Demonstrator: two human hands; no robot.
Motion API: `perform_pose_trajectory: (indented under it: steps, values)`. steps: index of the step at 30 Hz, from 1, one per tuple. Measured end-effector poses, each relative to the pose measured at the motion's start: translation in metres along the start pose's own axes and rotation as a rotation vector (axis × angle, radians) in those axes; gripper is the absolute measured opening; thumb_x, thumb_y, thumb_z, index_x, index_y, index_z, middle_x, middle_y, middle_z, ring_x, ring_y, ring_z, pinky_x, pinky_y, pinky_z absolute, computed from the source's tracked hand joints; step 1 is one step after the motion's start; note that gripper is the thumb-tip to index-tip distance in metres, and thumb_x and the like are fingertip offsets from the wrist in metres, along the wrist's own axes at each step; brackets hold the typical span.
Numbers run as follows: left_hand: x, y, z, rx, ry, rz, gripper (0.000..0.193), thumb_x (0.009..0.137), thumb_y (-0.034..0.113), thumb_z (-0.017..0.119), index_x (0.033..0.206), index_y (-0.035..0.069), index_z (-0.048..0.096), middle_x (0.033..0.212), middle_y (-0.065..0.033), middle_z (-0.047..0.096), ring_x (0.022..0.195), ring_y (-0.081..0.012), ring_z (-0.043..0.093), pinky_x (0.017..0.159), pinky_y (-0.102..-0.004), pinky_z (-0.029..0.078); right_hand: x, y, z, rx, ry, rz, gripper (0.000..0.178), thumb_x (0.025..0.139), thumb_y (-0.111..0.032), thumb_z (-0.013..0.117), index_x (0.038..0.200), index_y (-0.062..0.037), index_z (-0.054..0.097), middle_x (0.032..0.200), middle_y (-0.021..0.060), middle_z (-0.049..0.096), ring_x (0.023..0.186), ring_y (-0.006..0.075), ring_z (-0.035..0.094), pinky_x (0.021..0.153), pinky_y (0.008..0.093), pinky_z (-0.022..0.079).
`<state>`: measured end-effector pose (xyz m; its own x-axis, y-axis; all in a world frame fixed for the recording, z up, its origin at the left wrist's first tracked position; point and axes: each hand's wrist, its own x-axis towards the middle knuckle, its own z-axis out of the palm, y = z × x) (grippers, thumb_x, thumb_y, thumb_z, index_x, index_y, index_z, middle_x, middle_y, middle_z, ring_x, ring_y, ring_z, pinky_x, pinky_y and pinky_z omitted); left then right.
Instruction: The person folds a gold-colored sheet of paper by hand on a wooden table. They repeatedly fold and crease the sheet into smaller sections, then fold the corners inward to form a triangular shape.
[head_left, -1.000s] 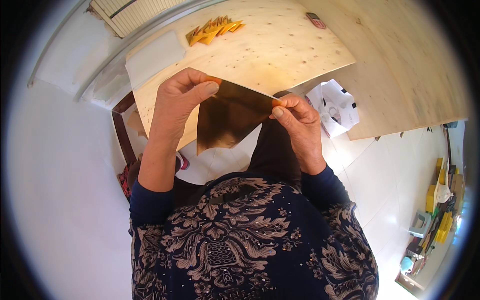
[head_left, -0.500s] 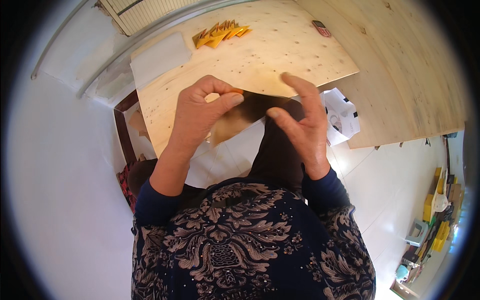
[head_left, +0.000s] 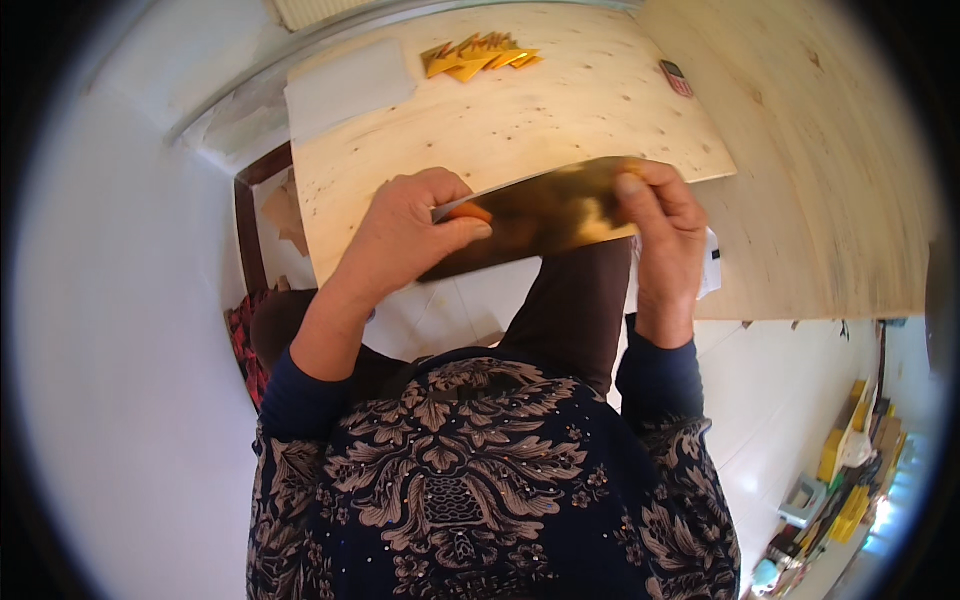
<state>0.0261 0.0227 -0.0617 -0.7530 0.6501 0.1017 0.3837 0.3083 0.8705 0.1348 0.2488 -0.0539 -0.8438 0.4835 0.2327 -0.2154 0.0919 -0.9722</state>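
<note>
Gold sheet point(head_left: 545, 212) between the fingers point(head_left: 682, 195)

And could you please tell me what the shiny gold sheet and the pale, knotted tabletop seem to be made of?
Shiny gold sheet: probably metallic-coated paper, perhaps foil; it looks thin, with bright reflections. Pale, knotted tabletop: apparently bare wood, perhaps plywood, matt-looking, with brown knots.

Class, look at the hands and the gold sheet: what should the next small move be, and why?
Probably bring the right hand toward the left hand to start bending the sheet: they pinch it near opposite ends, it spans the gap between them, and the folded gold pieces on the table suggest similar folding.
</note>
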Motion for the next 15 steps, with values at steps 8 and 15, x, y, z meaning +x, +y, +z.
perform_pose_trajectory:
  steps: [8,15]
  values:
    - [-0.017,-0.038,-0.041,-0.491,0.223,-0.124,0.015,0.081,0.009,0.077,0.092,0.004,0.068,0.086,-0.0005,0.068,0.079,-0.0062,0.058,0.075,-0.0218,0.047,0.013,0.029,-0.027,0.269,0.19,-0.003,0.016,0.098,-0.012,0.058,0.109,-0.0031,0.063,0.099,0.0055,0.066,0.089,0.0151,0.064,0.079,0.0274,0.052]
    - [-0.022,-0.047,-0.04,-0.755,0.332,-0.042,0.014,0.084,0.011,0.075,0.094,0.004,0.069,0.089,-0.0016,0.068,0.082,-0.0081,0.058,0.079,-0.0235,0.046,0.01,0.037,-0.022,0.323,0.113,-0.008,0.016,0.1,-0.016,0.055,0.111,-0.0056,0.061,0.105,0.0054,0.066,0.096,0.016,0.063,0.084,0.03,0.051]
